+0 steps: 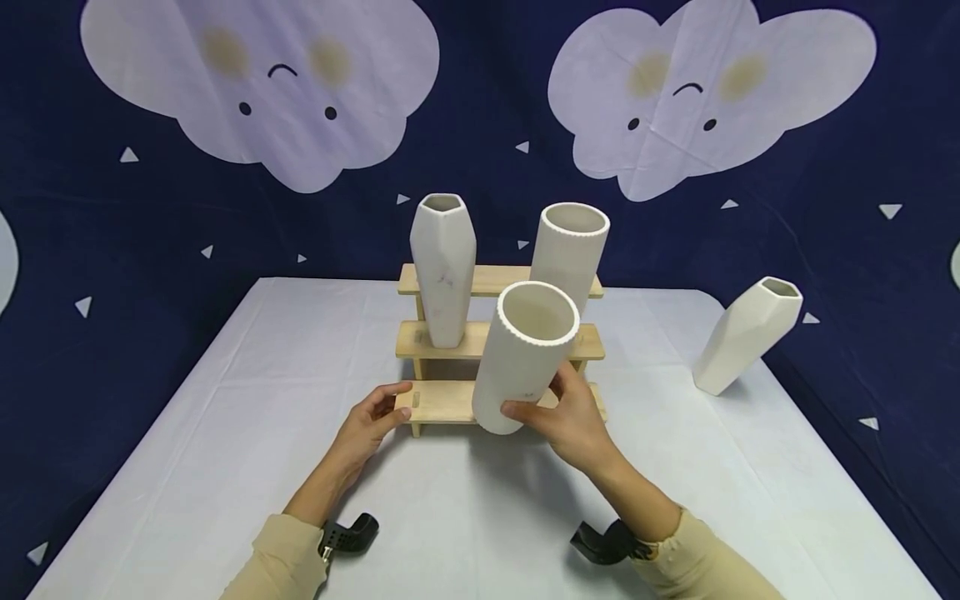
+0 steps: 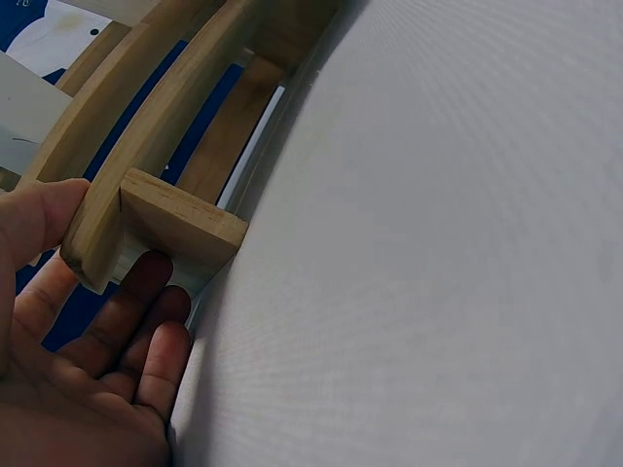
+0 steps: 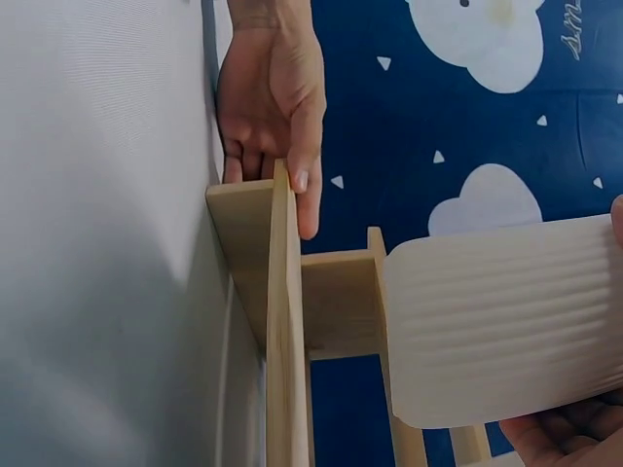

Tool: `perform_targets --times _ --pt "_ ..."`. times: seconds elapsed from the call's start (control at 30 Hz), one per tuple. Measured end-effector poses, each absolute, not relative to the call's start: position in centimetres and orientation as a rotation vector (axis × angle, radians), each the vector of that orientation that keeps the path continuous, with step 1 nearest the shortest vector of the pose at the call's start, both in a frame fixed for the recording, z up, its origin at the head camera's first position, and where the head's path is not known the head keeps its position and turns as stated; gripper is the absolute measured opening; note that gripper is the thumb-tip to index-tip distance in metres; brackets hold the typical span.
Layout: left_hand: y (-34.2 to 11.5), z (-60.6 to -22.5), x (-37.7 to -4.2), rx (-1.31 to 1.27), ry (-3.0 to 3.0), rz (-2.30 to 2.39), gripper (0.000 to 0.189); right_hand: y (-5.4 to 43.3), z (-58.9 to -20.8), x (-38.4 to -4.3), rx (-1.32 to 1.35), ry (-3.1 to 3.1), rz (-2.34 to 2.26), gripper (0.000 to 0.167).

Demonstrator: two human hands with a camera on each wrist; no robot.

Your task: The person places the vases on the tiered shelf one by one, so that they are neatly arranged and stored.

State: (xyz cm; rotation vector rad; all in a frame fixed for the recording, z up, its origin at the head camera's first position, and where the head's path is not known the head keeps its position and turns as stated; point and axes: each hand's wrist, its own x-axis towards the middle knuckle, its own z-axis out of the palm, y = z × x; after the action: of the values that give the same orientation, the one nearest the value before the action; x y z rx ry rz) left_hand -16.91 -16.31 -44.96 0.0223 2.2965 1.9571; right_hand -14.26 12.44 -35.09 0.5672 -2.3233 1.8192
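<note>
My right hand [image 1: 570,421] grips a white ribbed cylindrical vase [image 1: 517,367] low on its body, thumb in front. The vase tilts, its open top leaning right, in front of a three-step wooden stand [image 1: 442,402]. In the right wrist view a gap shows between the base of the ribbed vase [image 3: 496,321] and the lowest board [image 3: 284,341]. My left hand [image 1: 369,425] pinches the left end of that lowest board, the thumb and a finger on opposite faces; in the left wrist view its other fingers [image 2: 146,277] curl beneath, beside the stand's leg.
On the middle step, at left, stands a faceted white vase [image 1: 444,275]. Another white cylindrical vase [image 1: 568,254] is behind the held one, partly hidden. A second faceted vase [image 1: 746,337] stands on the white-covered table [image 1: 247,467] near its right edge. A dark blue cloth [image 1: 480,108] hangs behind.
</note>
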Motion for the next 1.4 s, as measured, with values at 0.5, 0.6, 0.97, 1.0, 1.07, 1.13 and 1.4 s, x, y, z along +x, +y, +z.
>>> perform_targets --times 0.5,0.6,0.97,1.0,1.07,1.13,1.4 --pt "-16.2 -44.7 -16.7 0.022 2.283 1.964 0.048 9.9 -35.7 -15.4 0.573 -2.302 1.891 0.071" --pt "-16.2 -44.7 -16.6 0.022 2.277 1.967 0.047 9.4 -35.9 -15.7 0.557 -2.319 1.893 0.071" --pt "-16.3 -44.9 -16.8 0.041 2.298 1.955 0.046 7.6 -36.5 -16.2 0.522 -2.333 1.893 0.069" --pt "-16.3 -44.9 -16.8 0.041 2.293 1.957 0.046 7.5 -36.6 -16.3 0.529 -2.329 1.893 0.069" --pt "-16.3 -44.9 -16.8 0.046 2.286 1.961 0.046 7.3 -36.7 -16.3 0.541 -2.321 1.888 0.068" --pt "-16.3 -44.9 -16.8 0.049 2.277 1.967 0.046 7.1 -36.9 -16.4 0.558 -2.307 1.883 0.068" --pt "-16.3 -44.7 -16.6 0.063 2.276 1.972 0.046 6.5 -37.5 -16.8 0.581 -2.282 1.802 0.068"
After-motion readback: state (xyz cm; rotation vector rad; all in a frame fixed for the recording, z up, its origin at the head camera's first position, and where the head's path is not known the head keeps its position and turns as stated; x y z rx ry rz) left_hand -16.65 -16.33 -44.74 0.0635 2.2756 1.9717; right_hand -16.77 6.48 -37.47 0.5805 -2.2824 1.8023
